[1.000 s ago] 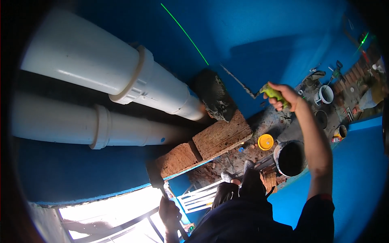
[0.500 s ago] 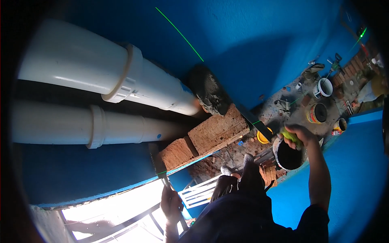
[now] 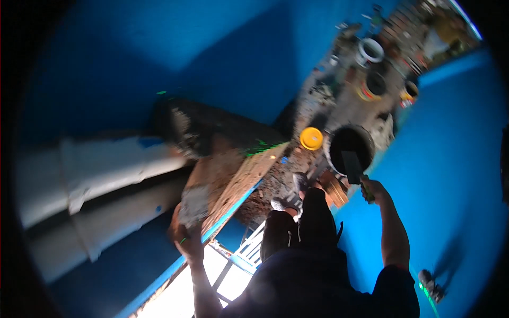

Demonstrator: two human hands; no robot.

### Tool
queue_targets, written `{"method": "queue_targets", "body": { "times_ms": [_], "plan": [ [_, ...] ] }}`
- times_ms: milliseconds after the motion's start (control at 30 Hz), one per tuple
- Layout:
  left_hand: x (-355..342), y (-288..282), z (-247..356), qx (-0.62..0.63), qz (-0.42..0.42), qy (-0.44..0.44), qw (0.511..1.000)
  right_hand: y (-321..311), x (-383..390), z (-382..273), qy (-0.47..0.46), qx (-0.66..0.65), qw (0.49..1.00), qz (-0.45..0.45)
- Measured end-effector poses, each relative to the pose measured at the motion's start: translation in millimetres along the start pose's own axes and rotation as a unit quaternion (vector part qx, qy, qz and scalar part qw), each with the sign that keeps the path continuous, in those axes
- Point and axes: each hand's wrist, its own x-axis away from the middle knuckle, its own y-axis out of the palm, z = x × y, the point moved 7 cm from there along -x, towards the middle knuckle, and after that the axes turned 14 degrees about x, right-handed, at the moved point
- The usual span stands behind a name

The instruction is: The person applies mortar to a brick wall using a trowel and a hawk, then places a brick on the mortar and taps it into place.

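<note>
My right hand (image 3: 373, 191) grips a trowel by its yellow-green handle. The trowel's flat dark blade (image 3: 351, 165) points into a bucket (image 3: 327, 155) of dark mortar. My left hand (image 3: 185, 233) curls at the near end of the brick row (image 3: 214, 164), against a blurred grey piece (image 3: 194, 205); motion smear hides what exactly it grips. The reddish bricks stand on a ledge with a light blue edge. Beyond them lies a dark, mortar-smeared beam-like piece (image 3: 228, 121). Two white pipes (image 3: 114, 161) run into the left side of the bricks.
A yellow lid (image 3: 311, 139) lies beside the bucket. Further off on the rubble-strewn floor stand a white bucket (image 3: 370, 51) and a dark-filled tub (image 3: 375, 83). Blue walls (image 3: 440, 175) flank the space. White railing bars (image 3: 249, 246) show below the ledge.
The view has swung right. My right hand has turned, so the trowel blade now shows over the bucket. My left hand has moved up to the brick end; its long metal bar no longer shows clearly.
</note>
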Motion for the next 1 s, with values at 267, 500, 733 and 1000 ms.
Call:
{"method": "queue_targets", "body": {
  "times_ms": [267,500,733,1000],
  "plan": [
    [-57.6,48.9,11.2,0.124,-0.134,-0.096,0.978,-69.3,-145.9,15.1,0.002,0.559,0.807,0.189],
    [-82.7,102.2,-31.0,0.078,-0.042,-0.186,0.979,-68.2,-250.0,-11.8,0.156,0.507,0.821,0.213],
    [-105.5,162.5,-51.4,0.033,-0.039,-0.227,0.973,-56.7,-365.0,45.8,0.211,0.537,0.774,0.261],
    [-112.0,183.5,-61.1,0.002,-0.036,-0.248,0.968,-15.3,-445.3,96.4,0.058,0.388,0.876,0.281]
  ]
}}
